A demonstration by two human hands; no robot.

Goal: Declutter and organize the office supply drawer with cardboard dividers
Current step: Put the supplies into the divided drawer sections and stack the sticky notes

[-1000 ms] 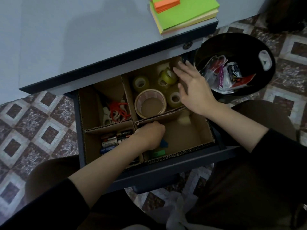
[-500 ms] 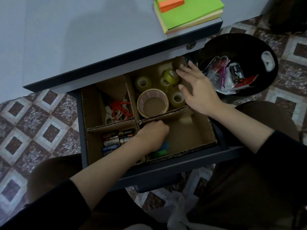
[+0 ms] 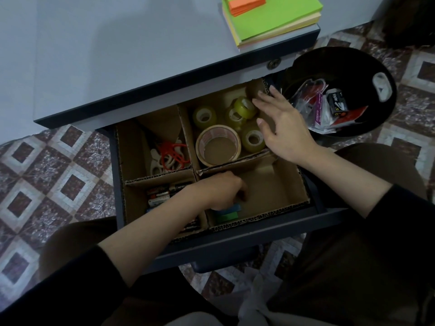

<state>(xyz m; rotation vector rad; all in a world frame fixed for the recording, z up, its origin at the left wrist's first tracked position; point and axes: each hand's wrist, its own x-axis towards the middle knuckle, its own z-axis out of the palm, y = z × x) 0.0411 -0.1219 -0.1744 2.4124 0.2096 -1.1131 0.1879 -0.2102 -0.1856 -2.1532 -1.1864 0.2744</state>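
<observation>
Cardboard dividers [image 3: 160,179] are splitting the open drawer [image 3: 235,245] into four compartments; we are logging from the head view, the only one.

- Left hand [image 3: 219,191]: it is reaching into the compartment at the drawer's near right corner, knuckles up and fingers curled downward. The fingertips are sitting just above a blue pad [image 3: 234,206], with a green pad [image 3: 227,217] lying beside it against the near edge. We cannot tell whether the fingers are gripping anything.
- Right hand [image 3: 284,128]: released, fingers straight and spread. It is resting over the far right compartment, with its fingertips touching the cardboard wall along the drawer's right edge.
- Far right compartment: several small tape rolls [image 3: 204,116] are clustering toward the far edge, and a wide tape roll [image 3: 217,129] is lying flat just beside the cross divider.
- Far left compartment: scissors [image 3: 170,152] with red and pale handles are lying here.
- Near left compartment: batteries [image 3: 162,196] are lying in a row, partly hidden by the left forearm.

Outside the drawer, we are noting a black bin [image 3: 353,57] on the floor to its right, holding crumpled packaging [image 3: 329,107]. A stack of coloured paper [image 3: 273,17] is sitting at the desk top's [image 3: 117,55] right corner.
</observation>
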